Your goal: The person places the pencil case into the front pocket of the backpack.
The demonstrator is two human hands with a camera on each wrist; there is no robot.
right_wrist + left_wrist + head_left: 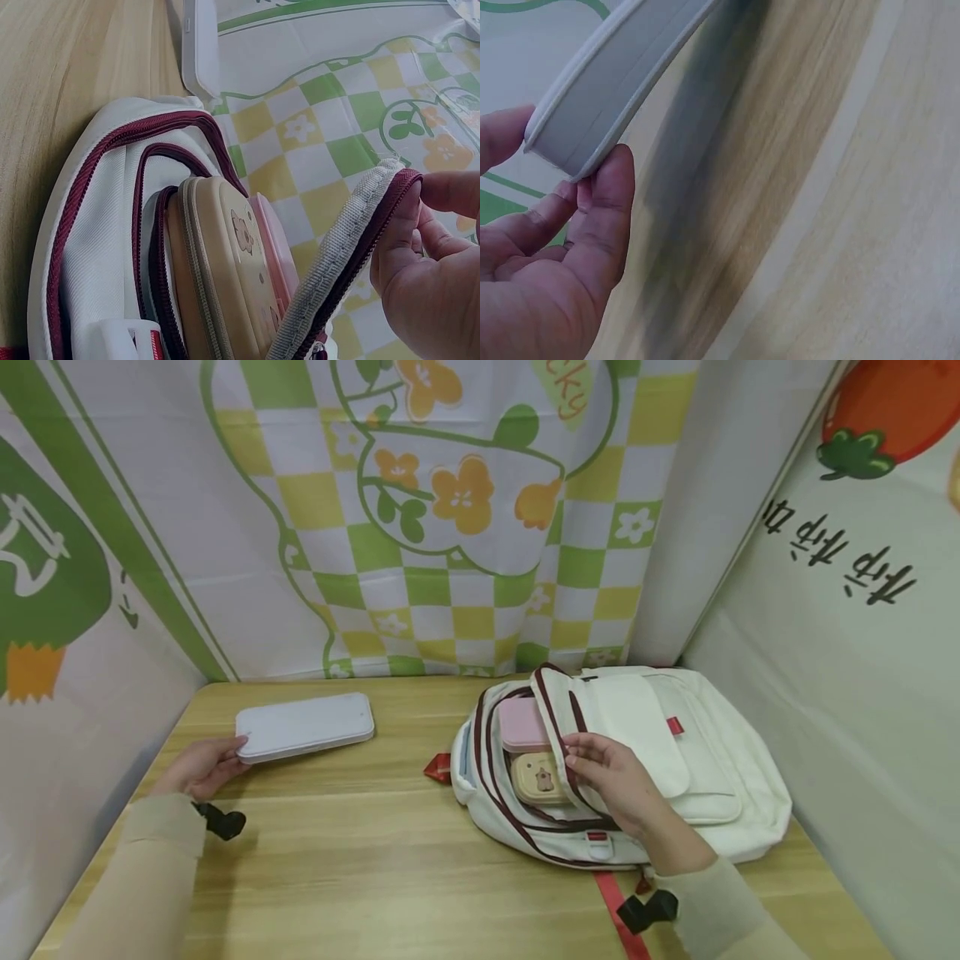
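Note:
My left hand [204, 768] pinches the near-left corner of a flat white rectangular case [306, 727], thumb on top and fingers beneath. In the left wrist view that case [607, 82] is tilted above the tabletop. At the right, my right hand [618, 781] holds the maroon-zipped edge of the front flap of a white backpack [720, 760], drawing it away from the pocket. Inside the pocket sit a pink case [522, 724] and a tan zipped case with a small bear picture [537, 778]. The right wrist view shows the flap edge [349, 255] between thumb and fingers.
The wooden table [360, 860] meets a patterned cloth wall [450, 610] at the back, with white printed walls at both sides. A red strap [622, 914] trails from the backpack toward the front edge. A red tab [437, 768] sticks out at its left.

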